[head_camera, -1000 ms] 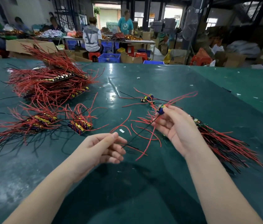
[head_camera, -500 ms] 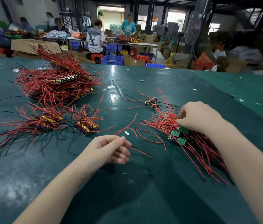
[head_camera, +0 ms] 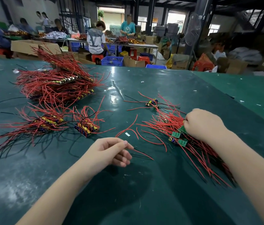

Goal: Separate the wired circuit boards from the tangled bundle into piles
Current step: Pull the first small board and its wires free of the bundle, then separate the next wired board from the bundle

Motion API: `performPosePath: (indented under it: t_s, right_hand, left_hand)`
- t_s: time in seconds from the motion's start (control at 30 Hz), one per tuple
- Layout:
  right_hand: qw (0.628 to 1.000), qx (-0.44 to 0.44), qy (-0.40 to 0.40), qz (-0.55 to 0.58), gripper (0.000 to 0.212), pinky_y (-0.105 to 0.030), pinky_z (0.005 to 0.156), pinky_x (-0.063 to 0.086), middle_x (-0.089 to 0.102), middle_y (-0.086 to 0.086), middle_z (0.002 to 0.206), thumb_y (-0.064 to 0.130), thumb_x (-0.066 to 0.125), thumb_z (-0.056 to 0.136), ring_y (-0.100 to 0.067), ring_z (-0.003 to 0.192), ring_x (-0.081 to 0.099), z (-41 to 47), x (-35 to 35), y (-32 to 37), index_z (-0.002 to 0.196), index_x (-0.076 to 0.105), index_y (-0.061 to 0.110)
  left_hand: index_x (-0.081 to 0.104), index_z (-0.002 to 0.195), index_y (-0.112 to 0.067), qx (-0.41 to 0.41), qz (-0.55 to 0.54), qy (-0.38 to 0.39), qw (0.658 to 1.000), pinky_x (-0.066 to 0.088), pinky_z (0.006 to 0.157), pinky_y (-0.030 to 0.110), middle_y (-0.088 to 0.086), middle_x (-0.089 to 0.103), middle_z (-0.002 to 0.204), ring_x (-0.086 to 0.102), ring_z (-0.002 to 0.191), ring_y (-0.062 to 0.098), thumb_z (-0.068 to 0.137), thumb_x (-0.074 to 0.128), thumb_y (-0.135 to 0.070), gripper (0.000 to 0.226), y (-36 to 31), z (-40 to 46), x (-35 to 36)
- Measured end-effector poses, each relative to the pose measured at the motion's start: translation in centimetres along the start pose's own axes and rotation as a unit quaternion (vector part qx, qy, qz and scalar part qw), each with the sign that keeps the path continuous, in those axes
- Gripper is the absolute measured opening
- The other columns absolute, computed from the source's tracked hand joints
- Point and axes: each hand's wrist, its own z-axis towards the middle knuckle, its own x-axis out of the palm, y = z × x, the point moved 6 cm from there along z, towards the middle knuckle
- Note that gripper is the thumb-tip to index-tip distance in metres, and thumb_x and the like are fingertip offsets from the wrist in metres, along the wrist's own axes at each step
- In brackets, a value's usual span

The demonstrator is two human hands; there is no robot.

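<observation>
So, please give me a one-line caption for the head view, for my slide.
Right hand grips the tangled bundle; left hand pinches wires; sorted piles lie left.

head-worn view, forward-down, close over table (head_camera: pixel 144 200)

The tabletop (head_camera: pixel 128 200) has a glossy dark green plastic-like sheet, scuffed in places. The red wires (head_camera: pixel 51 88) look smooth and shiny; the cardboard boxes (head_camera: pixel 25 46) matt.

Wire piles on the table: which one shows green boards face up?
The bundle under the right hand. Its green boards show; the three left piles show yellow and blue parts instead.
</observation>
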Motion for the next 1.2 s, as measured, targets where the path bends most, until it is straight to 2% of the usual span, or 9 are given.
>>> performPosePath:
  t_s: [0.33,0.43,0.53,0.63,0.7,0.77,0.9,1.07,1.2]
  right_hand:
    - [0.995,0.058,-0.060,0.047,0.017,-0.029,0.063,0.042,0.069,-0.005,0.092,0.016,0.056,0.087,-0.032,0.087,0.062,-0.4,-1.4,-0.6,0.086,0.073,0.021]
    - [0.990,0.065,-0.101,0.075,0.015,-0.029,0.063,0.041,0.068,-0.004,0.083,0.027,0.061,0.088,-0.031,0.082,0.062,-0.9,-1.9,-0.5,0.078,0.071,0.022]
    - [0.985,0.056,-0.136,0.094,0.034,-0.029,0.061,0.038,0.061,-0.003,0.073,0.043,0.056,0.090,-0.031,0.078,0.061,-1.4,-1.6,0.4,0.066,0.063,0.020]
    - [0.985,0.006,-0.158,0.067,0.047,-0.036,0.082,0.041,0.063,-0.005,0.104,0.061,0.055,0.084,-0.028,0.106,0.055,-2.1,-0.1,2.1,0.103,0.068,0.020]
    - [0.994,-0.007,-0.112,0.012,0.082,-0.041,0.107,0.028,0.049,-0.011,0.137,0.072,0.054,0.077,-0.029,0.128,0.042,-2.7,2.0,2.8,0.138,0.047,0.018]
    - [0.996,-0.007,-0.092,-0.005,0.095,-0.046,0.114,0.019,0.037,-0.018,0.148,0.071,0.058,0.076,-0.033,0.137,0.035,-3.3,3.7,2.7,0.148,0.034,0.015]
    - [0.990,-0.018,-0.139,0.006,0.081,-0.053,0.110,0.032,0.052,-0.026,0.134,0.054,0.068,0.080,-0.041,0.124,0.049,-3.9,4.9,2.4,0.140,0.047,0.004]
    - [0.990,-0.030,-0.139,0.004,0.077,-0.053,0.107,0.034,0.057,-0.024,0.130,0.060,0.039,0.082,-0.040,0.121,0.053,-3.3,5.2,1.8,0.135,0.053,0.006]
    - [0.989,-0.016,-0.145,0.007,0.071,-0.056,0.106,0.033,0.056,-0.025,0.130,0.053,0.066,0.083,-0.042,0.122,0.051,-2.3,5.6,0.4,0.135,0.053,0.005]
  left_hand:
    - [0.068,0.090,0.001,0.006,0.014,0.000,1.000,0.053,0.059,0.022,0.012,0.066,0.071,0.061,0.062,0.018,0.099,0.047,-0.012,0.026,0.0,0.1,-0.2]
    - [0.068,0.090,0.001,0.008,0.015,0.000,1.000,0.053,0.059,0.022,0.011,0.066,0.071,0.062,0.062,0.018,0.099,0.048,-0.012,0.026,0.0,0.1,-0.2]
    - [0.068,0.091,0.002,0.009,0.015,0.001,1.000,0.053,0.059,0.022,0.012,0.066,0.071,0.061,0.062,0.018,0.098,0.048,-0.012,0.026,0.1,0.1,-0.2]
    - [0.069,0.091,0.001,0.011,0.024,0.001,1.000,0.053,0.061,0.023,0.012,0.066,0.073,0.062,0.064,0.019,0.099,0.048,-0.013,0.026,0.1,0.1,-0.3]
    - [0.069,0.091,0.000,0.009,0.034,0.001,0.999,0.053,0.061,0.023,0.011,0.067,0.073,0.063,0.064,0.019,0.099,0.048,-0.012,0.026,0.2,0.1,-0.3]
    - [0.069,0.092,0.001,0.009,0.043,0.002,0.999,0.053,0.062,0.023,0.010,0.067,0.073,0.063,0.065,0.019,0.099,0.048,-0.012,0.026,0.3,0.1,-0.4]
    - [0.070,0.093,0.000,0.008,0.056,0.002,0.998,0.053,0.062,0.023,0.008,0.068,0.072,0.064,0.065,0.018,0.099,0.048,-0.012,0.025,0.5,0.2,-0.4]
    - [0.069,0.091,-0.002,0.003,0.055,-0.003,0.998,0.053,0.061,0.022,0.008,0.069,0.071,0.064,0.063,0.017,0.098,0.049,-0.012,0.024,0.8,0.5,-0.7]
    - [0.070,0.090,-0.002,0.005,0.054,-0.009,0.998,0.053,0.061,0.022,0.007,0.069,0.071,0.065,0.063,0.017,0.098,0.049,-0.011,0.023,0.8,0.6,-0.9]
